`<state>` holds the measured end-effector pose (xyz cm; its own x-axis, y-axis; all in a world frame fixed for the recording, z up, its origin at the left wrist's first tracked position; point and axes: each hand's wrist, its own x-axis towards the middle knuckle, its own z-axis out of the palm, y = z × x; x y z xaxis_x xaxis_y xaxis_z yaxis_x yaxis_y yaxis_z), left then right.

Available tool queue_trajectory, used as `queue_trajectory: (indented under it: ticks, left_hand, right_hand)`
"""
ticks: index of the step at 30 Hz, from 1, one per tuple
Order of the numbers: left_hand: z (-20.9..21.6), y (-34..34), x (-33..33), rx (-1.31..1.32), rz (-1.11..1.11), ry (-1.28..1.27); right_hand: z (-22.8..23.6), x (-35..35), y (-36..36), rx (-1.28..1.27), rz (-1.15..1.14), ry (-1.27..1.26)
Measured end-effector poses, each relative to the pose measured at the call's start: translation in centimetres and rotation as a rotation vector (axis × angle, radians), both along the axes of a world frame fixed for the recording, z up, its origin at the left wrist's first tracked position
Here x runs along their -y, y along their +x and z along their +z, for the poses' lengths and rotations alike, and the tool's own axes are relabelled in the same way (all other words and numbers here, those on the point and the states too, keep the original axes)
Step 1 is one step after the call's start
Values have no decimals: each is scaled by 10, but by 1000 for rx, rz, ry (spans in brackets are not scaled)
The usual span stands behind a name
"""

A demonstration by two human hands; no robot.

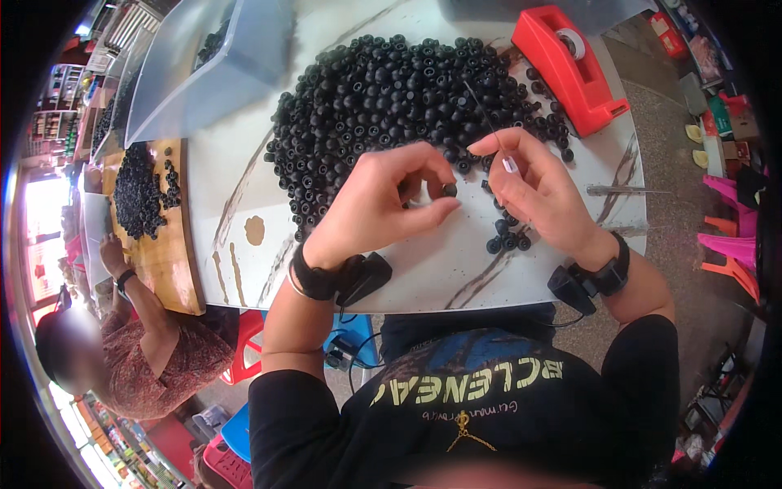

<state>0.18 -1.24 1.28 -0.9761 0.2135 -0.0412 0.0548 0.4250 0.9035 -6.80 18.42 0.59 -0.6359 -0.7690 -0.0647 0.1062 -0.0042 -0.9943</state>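
Observation:
My left hand point(389, 200) is closed in a pinch over the near edge of a big heap of small black round caps point(391, 98). One small black cap point(449, 190) sits between its thumb and forefinger. To the right, the bent fingers of my right hand point(539, 183) grip a thin metal pick point(482, 109), whose far end slants up and left over the heap. A small white patch shows at these fingers; I cannot make out what it is. Several loose caps point(505, 240) lie on the table just below my right hand.
A red tape dispenser point(562, 69) stands at the table's far right. A clear plastic bin point(191, 81) occupies the far left. Beyond the white marbled table point(318, 281), a person sits at a wooden board point(175, 261) holding another black heap point(137, 191). A metal tool point(619, 190) lies near the right edge.

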Motion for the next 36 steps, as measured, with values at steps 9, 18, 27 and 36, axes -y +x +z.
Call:
queue_trajectory:
  ticks: [9,18,27,36]
  left_hand:
    - [-30,-2,-15,182,100,863]
    - [-34,0,-21,104,81,811]
    - [-33,-1,-19,123,220,920]
    - [-41,-4,-22,6,221,966]
  right_hand:
    - [-5,-1,1,26,2,-25]
    - [-4,-1,2,35,8,-23]
    - [9,-4,5,183,94,-1]
    - [5,1,11,-242,47,53]
